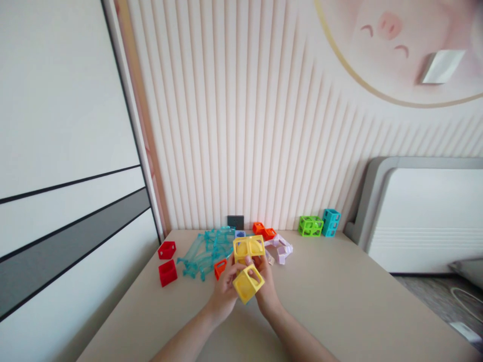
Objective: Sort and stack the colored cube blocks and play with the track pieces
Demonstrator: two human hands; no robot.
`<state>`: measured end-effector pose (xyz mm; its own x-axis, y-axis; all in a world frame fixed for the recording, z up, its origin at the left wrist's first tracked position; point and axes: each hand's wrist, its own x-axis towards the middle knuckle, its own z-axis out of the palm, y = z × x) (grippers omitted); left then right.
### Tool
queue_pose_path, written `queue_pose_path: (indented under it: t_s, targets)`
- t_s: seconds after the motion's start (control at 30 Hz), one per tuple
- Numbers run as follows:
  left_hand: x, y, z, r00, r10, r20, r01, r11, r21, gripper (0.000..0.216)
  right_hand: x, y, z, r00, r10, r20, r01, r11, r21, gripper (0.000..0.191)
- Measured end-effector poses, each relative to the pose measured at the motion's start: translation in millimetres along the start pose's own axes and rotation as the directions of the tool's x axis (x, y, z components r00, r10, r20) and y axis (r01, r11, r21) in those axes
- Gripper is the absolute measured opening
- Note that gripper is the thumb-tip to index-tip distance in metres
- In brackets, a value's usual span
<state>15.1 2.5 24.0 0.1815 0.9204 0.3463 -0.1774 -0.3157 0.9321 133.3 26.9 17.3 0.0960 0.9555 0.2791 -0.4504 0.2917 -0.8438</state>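
Note:
Both hands are raised over the beige table [339,301], holding yellow open-frame cubes between them. My left hand [223,289] is closed on a single yellow cube [248,284], tilted on one corner. My right hand [266,286] is closed around a joined pair of yellow cubes [248,248], which sits just above the single cube. Fingertips of both hands meet between the two pieces. Whether the single cube touches the pair is unclear.
Behind the hands lie clear teal track pieces [206,251], two red cubes [167,261], orange pieces [264,231], pale lilac pieces [281,248], a green cube block [310,225] and a teal cube stack [331,222]. A ribbed wall stands behind; a white bed frame [422,216] is at right.

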Motion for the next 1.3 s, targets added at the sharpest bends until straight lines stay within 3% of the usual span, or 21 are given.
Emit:
queue_pose_path:
  t_s: [0.23,0.4,0.5,0.6,0.7,0.97,1.1,1.3]
  targets:
    - [5.0,-6.5,-11.9,0.979,0.001,-0.203,-0.007,1.000,-0.027,0.034,-6.5,-1.2,-2.6,0.978,0.099,0.182,-0.057,0.972,-0.227,0.041]
    - [9.2,-16.2,-22.0,0.924,0.053,-0.379,-0.045,0.999,0.030,0.036,-11.2,6.1,-7.5,0.998,-0.055,0.010,0.054,0.923,-0.382,0.046]
    - [9.7,-23.5,-27.9,0.896,0.079,-0.436,-0.044,0.995,0.090,0.034,-16.8,2.6,-6.3,0.988,-0.096,0.120,0.133,0.924,-0.359,0.048]
    - [9.0,-26.8,-30.3,0.895,0.086,-0.439,-0.042,0.993,0.108,0.034,-23.2,-2.6,-1.7,0.976,-0.120,0.182,0.184,0.899,-0.397,0.052]
    - [8.7,-22.7,-29.2,0.904,0.075,-0.422,-0.031,0.993,0.110,0.037,-25.7,-4.1,2.7,0.990,-0.091,0.110,0.127,0.914,-0.385,0.049]
    - [12.3,-9.3,-27.8,0.899,0.033,-0.436,0.020,0.993,0.117,0.035,-9.6,-1.8,-0.8,0.992,-0.014,-0.123,0.003,0.996,-0.087,0.052]
    - [11.9,-8.0,-25.6,0.917,-0.017,-0.398,0.018,1.000,-0.001,0.038,-6.7,0.1,-3.5,0.995,0.062,-0.077,-0.056,0.995,0.087,0.050]
    - [9.5,-11.6,-19.7,0.940,-0.138,-0.314,0.081,0.979,-0.186,0.045,-8.2,-1.0,-1.4,0.991,0.119,-0.056,-0.115,0.991,0.062,0.048]
